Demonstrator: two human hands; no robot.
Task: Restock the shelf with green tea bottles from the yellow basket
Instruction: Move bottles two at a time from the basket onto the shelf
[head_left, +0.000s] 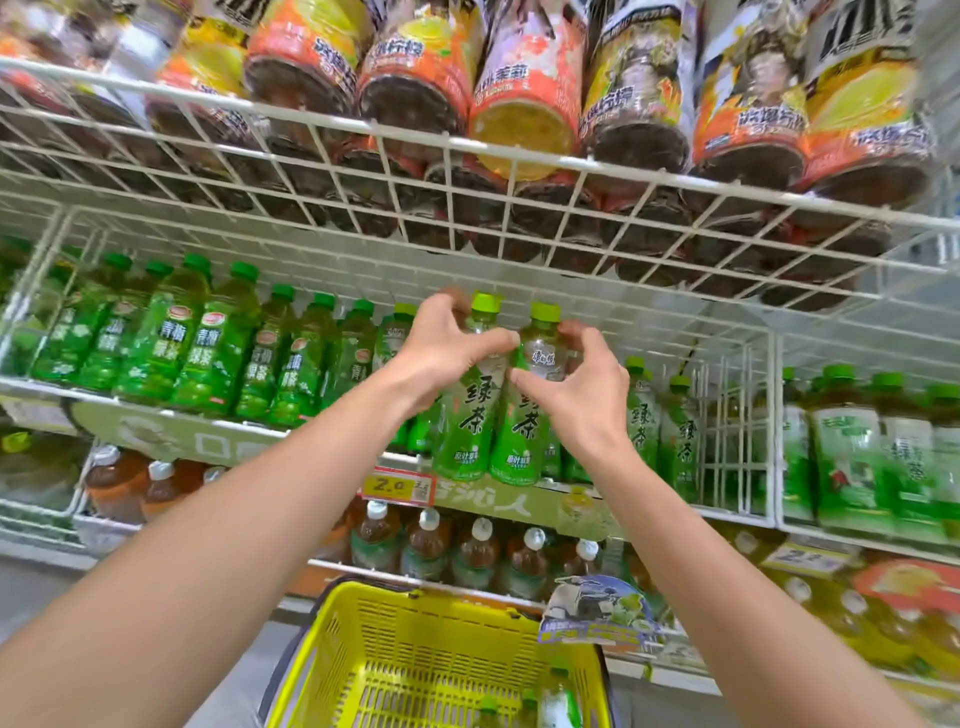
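Two green tea bottles with light green caps stand side by side at the front of the middle wire shelf (727, 512). My left hand (447, 348) grips the upper part of the left bottle (470, 421). My right hand (576, 384) curls round the shoulder of the right bottle (524, 431). Both bottles are upright and touch each other. More of the same green tea stands just to the right (641, 415). The yellow basket (415, 670) sits below, with a few bottles (556, 701) lying at its bottom right.
Darker green bottles (208, 353) fill the shelf's left part. A wire divider (727, 421) separates other green bottles (852, 462) on the right. A wire shelf (467, 156) of orange-labelled bottles hangs close overhead. Brown tea bottles (472, 551) stand on the lower shelf, beneath a price tag (397, 488).
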